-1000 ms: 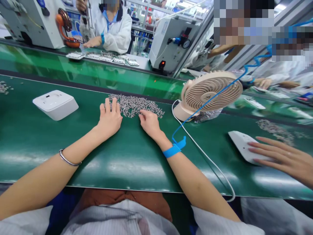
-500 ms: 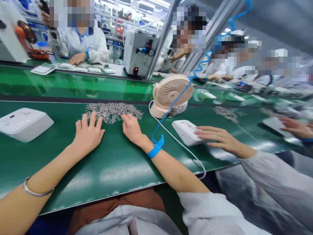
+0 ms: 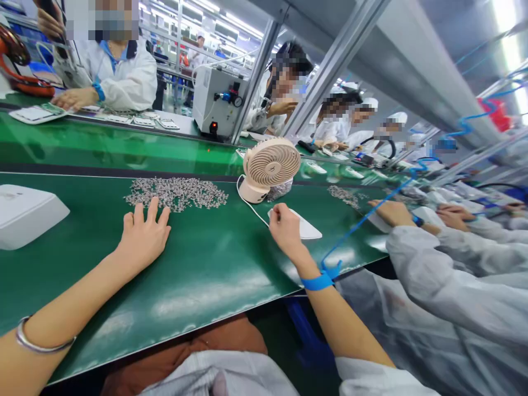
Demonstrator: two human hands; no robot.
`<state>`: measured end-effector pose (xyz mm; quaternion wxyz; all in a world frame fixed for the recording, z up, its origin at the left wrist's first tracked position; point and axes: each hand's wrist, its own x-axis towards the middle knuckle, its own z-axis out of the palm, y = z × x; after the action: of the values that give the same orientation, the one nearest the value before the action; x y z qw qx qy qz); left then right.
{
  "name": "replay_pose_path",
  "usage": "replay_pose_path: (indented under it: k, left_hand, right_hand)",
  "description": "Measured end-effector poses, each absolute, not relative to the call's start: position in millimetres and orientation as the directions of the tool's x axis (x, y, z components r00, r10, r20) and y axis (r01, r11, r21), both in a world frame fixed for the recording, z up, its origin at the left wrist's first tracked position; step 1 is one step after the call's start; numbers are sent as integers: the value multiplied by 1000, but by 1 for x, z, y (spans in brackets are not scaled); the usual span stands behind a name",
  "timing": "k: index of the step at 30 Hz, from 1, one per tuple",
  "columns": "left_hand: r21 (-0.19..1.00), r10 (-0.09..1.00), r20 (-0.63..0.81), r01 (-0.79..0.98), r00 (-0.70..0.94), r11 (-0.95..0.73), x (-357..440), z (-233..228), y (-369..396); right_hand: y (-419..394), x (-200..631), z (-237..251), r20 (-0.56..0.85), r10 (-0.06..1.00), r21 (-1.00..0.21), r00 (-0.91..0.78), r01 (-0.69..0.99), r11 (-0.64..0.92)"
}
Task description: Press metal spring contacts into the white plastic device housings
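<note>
Two hands on the green belt

The left hand (image 3: 142, 236) lies flat, fingers spread, fingertips at the pile of small metal parts (image 3: 176, 193). The right hand (image 3: 284, 228), fingers curled, rests on the white housing (image 3: 307, 228), just below the beige fan (image 3: 269, 168).

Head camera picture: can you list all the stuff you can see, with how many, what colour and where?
Small metal parts: one big pile, silver, on the belt just past the left hand.
Second parts pile: one, silver, farther right on the belt.
Desk fan: one, beige, standing on the belt right of the big pile.
White casing: one, flat on the belt at the right hand.
White box: one, at the belt's left edge.
Conveyor belt: one, green.
Co-workers in white coats: several, across and along the line.
Wrist strap: one, blue, right wrist.
Bangle: one, silver, left wrist.
Left hand: flat on the belt.
Right hand: fingers on the casing's edge.
</note>
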<state>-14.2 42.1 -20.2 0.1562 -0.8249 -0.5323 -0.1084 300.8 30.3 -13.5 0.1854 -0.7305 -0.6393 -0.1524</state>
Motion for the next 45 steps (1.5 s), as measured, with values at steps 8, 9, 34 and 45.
replay_pose_path:
  k: [8,9,34,45]
  left_hand:
    - [-111,835,375,914,402,-390,-16,-25,45]
    - [-119,838,369,914,402,-387,-16,-25,46]
    - [-94,844,319,900,431,-425,-8,-20,39]
    - [336,823,269,752,500,-567,5,-18,29]
  right_hand:
    - [20,327,-17,312,917,221,248,920,-324]
    - [19,326,-19,312,919,256,243,909,-328]
    - [-26,274,6,476,660,496,-581,797,344]
    - [-60,196,3,549,622,-129,-558,679,723]
